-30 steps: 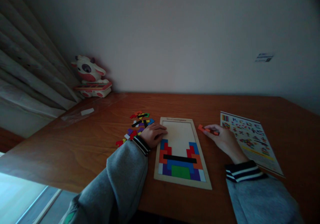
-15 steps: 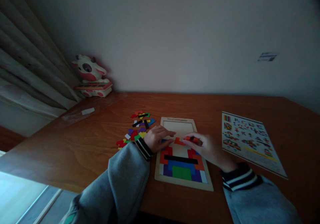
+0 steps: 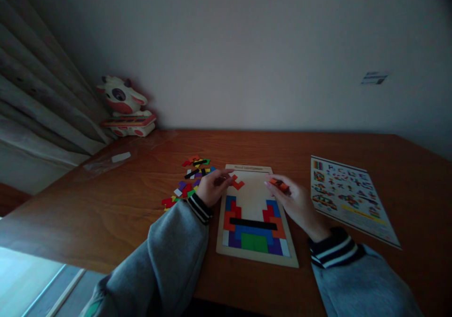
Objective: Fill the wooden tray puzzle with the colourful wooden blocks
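Over the upper part of a wooden puzzle board (image 3: pixel 257 261), my left hand (image 3: pixel 213 185) pinches an orange-red angular puzzle piece (image 3: pixel 238 183) at its edge with thumb and fingertips. My right hand (image 3: pixel 294 203) is closed around several orange puzzle pieces (image 3: pixel 279 185) beside the board's right edge. Coloured pieces lie fitted together in the lower half of the board, among them a black bar (image 3: pixel 252 223), a green block (image 3: pixel 254 243) and blue, red, purple and white shapes. Bare wood shows in the board's upper half.
Loose coloured pieces (image 3: pixel 186 190) are heaped left of the board, partly behind my left hand. A printed pattern sheet (image 3: pixel 353 199) lies to the right. A cow toy (image 3: pixel 127 107) stands at the back left of the wooden table (image 3: pixel 116 204), near a curtain (image 3: pixel 38 86).
My left hand has taken hold of the orange-red puzzle piece and moved it left and up, turning it. My right hand has shifted slightly up and right with its orange pieces.
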Tool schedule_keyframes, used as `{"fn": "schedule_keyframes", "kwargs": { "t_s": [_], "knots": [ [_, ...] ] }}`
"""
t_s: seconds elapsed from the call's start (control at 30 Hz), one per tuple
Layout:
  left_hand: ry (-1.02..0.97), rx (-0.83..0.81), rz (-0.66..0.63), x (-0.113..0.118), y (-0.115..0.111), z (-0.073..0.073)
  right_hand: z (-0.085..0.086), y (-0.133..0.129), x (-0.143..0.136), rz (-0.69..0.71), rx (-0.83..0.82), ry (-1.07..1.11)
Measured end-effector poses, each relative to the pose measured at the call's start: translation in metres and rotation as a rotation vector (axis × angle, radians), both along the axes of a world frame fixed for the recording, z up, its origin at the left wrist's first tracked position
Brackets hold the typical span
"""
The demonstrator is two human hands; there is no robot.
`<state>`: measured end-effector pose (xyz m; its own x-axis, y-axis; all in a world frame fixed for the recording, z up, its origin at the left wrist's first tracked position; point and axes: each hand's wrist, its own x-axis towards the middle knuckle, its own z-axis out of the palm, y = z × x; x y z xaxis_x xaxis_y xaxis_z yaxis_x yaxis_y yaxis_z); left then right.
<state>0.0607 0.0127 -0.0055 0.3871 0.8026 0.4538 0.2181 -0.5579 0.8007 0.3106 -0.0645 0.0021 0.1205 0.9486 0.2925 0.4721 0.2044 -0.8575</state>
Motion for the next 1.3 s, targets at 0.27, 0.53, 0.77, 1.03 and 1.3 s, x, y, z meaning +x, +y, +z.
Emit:
{"fn": "schedule_keyframes", "kwargs": {
  "t_s": [0.27, 0.53, 0.77, 1.03, 1.3],
  "knots": [
    [0.227, 0.088, 0.121, -0.011, 0.012, -0.002, -0.017, 0.011, 0.009, -0.149, 0.012, 0.022],
    [0.318, 0.390, 0.062, -0.010, 0.016, -0.006, -0.006, 0.008, 0.007, -0.054, -0.111, 0.206],
    [0.408, 0.526, -0.065, -0.010, 0.014, -0.011, -0.008, 0.008, 0.009, -0.076, -0.135, 0.379],
    [0.423, 0.396, -0.031, -0.011, 0.008, -0.008, -0.014, 0.008, 0.019, -0.052, -0.113, 0.101],
    [0.381, 0.434, -0.054, -0.010, 0.008, -0.010, -0.021, 0.014, 0.022, -0.047, -0.039, -0.005]
  ]
}}
